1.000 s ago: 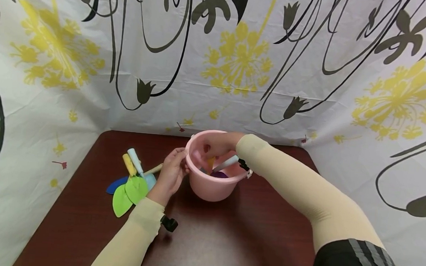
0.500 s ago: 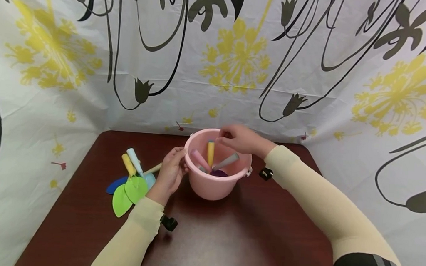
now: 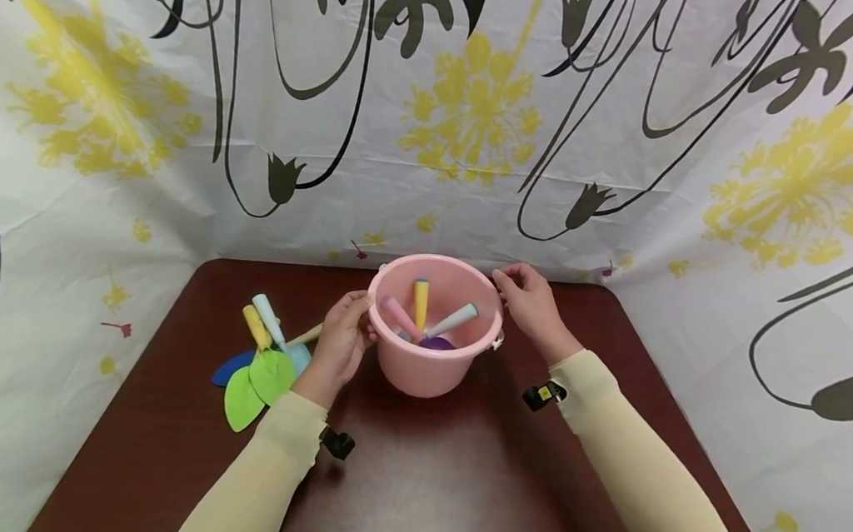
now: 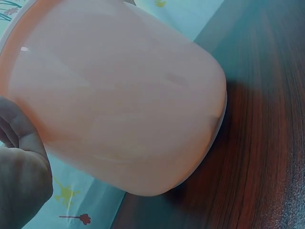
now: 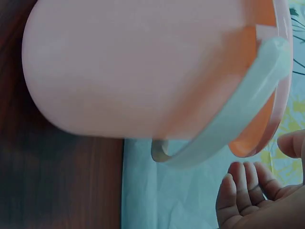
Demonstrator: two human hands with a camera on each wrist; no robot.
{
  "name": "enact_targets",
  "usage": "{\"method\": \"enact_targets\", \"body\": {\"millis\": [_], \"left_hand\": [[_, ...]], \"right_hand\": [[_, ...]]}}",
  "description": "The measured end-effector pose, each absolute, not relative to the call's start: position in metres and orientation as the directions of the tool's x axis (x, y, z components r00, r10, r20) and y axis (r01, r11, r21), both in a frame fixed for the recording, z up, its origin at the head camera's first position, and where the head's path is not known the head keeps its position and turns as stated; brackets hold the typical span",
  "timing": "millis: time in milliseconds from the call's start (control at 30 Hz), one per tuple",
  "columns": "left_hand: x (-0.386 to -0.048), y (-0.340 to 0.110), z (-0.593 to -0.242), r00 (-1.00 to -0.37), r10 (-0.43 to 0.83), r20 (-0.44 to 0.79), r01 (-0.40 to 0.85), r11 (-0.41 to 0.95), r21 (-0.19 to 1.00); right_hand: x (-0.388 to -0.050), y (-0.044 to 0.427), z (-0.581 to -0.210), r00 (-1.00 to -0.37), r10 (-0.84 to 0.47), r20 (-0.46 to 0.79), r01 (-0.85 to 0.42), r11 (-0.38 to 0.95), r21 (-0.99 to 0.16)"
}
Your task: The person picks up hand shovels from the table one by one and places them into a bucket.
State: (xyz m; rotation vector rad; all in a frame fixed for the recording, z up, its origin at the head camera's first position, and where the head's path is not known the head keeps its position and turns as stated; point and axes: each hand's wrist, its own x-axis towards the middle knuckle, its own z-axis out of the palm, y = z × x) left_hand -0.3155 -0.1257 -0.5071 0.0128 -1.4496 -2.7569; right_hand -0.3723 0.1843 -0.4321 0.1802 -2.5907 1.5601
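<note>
A pink bucket (image 3: pixel 421 374) stands upright near the back of the table. My left hand (image 3: pixel 341 341) grips its left rim between thumb and fingers. Inside the bucket, a yellow handle (image 3: pixel 420 301), a pink handle (image 3: pixel 401 318) and a light blue handle (image 3: pixel 454 320) stick up above something purple (image 3: pixel 437 344). Beside the right rim is my right hand (image 3: pixel 536 312), holding nothing. In the right wrist view, the fingers of that right hand (image 5: pixel 252 195) are loosely bent and apart from the bucket. The white bail handle (image 5: pixel 224 117) hangs down the bucket's side.
Left of the bucket lies a pile of toy garden tools: green leaf-shaped blades (image 3: pixel 243 400), a yellow handle (image 3: pixel 257 328), a light blue handle (image 3: pixel 269 319) and a blue blade (image 3: pixel 233 368). Behind the dark red table (image 3: pixel 446 493) hangs a flower-patterned cloth (image 3: pixel 317 124).
My right hand has come up out of the bucket and moved right, to beside the rim. The handles inside now show. My left hand stays on the rim.
</note>
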Motion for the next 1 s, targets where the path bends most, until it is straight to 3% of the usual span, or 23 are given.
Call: {"method": "enact_targets", "body": {"millis": [433,1000], "left_hand": [[-0.315,-0.126,-0.508,-1.0,-0.028,0.002,0.018,-0.57,0.821],[-0.317,-0.127,-0.507,-1.0,-0.021,0.009,0.019,-0.565,0.825]], "right_hand": [[-0.364,0.185,-0.453,-0.998,-0.048,0.032,-0.046,0.33,-0.943],[-0.358,0.177,-0.465,-0.999,0.021,0.029,-0.026,0.092,-0.995]]}}
